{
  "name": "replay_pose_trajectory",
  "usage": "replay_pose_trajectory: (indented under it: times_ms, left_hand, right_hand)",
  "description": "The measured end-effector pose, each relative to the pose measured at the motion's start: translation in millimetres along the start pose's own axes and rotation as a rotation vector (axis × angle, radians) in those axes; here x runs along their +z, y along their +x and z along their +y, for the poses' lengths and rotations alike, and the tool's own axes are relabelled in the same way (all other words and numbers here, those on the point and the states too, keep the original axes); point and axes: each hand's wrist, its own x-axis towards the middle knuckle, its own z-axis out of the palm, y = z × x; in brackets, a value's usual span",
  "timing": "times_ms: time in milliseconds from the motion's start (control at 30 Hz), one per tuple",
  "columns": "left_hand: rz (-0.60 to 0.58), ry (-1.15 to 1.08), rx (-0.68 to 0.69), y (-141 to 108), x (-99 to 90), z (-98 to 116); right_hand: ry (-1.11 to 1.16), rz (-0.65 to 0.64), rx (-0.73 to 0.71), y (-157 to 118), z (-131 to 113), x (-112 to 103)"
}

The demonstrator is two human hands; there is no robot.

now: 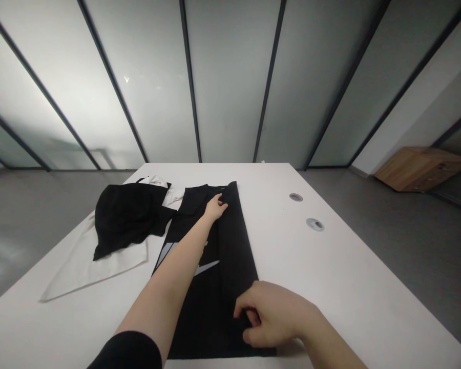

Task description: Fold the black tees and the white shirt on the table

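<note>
A black T-shirt [200, 307] with a grey-and-white print lies on the white table [311, 287], its collar toward the far end. Its right side is folded inward as a long strip [236, 236]. My left hand [215, 206] reaches forward across the shirt and rests on the fabric near the collar, index finger and thumb apart. Over the near right edge of the folded strip is my right hand [272, 313], fingers curled and the thumb apart from them, with no cloth visible between. My left forearm hides part of the print.
To the left lies a crumpled black garment [126, 218] on top of a white garment [96, 264]. Two round grommets [296, 197] are set into the table at right. Beyond stand frosted glass panels [230, 77] and, far right, a wooden cabinet [418, 169].
</note>
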Motion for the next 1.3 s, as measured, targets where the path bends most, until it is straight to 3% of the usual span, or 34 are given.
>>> replay_pose_trajectory:
  times_ms: [133, 200, 333, 400, 500, 667, 867, 1100, 1200, 1300]
  left_hand:
    - [-0.042, 0.062, 0.067, -6, -1.5, 0]
    - [-0.052, 0.100, 0.108, -10, -3.3, 2]
    - [-0.029, 0.188, 0.197, -22, -7.7, 11]
    - [0.012, 0.263, 0.233, -32, -6.8, 18]
    - [0.053, 0.493, 0.302, -54, 2.7, 26]
    - [-0.049, 0.740, 0.272, -82, 26.1, 24]
    - [-0.138, 0.751, 0.166, -70, 23.0, 18]
    - [-0.158, 0.737, 0.210, -56, 12.6, 15]
    - [-0.169, 0.749, 0.216, -54, 10.0, 15]
    - [-0.171, 0.762, 0.211, -50, 9.0, 15]
  right_hand:
    - [0.080, -0.109, -0.048, 8, -1, 6]
    - [0.035, -0.003, -0.086, 16, 1, 8]
    - [-0.098, 0.357, -0.083, 35, 13, 13]
    - [-0.160, 0.423, -0.022, 43, 21, 19]
    - [-0.205, 0.333, 0.089, 48, 32, 30]
    - [-0.203, 0.165, 0.139, 45, 34, 36]
    - [-0.189, 0.029, 0.162, 43, 25, 32]
    - [-0.235, 0.119, 0.010, 37, 29, 51]
    - [-0.210, 0.180, -0.030, 38, 20, 43]
    - [-0.159, 0.353, -0.030, 45, 15, 28]
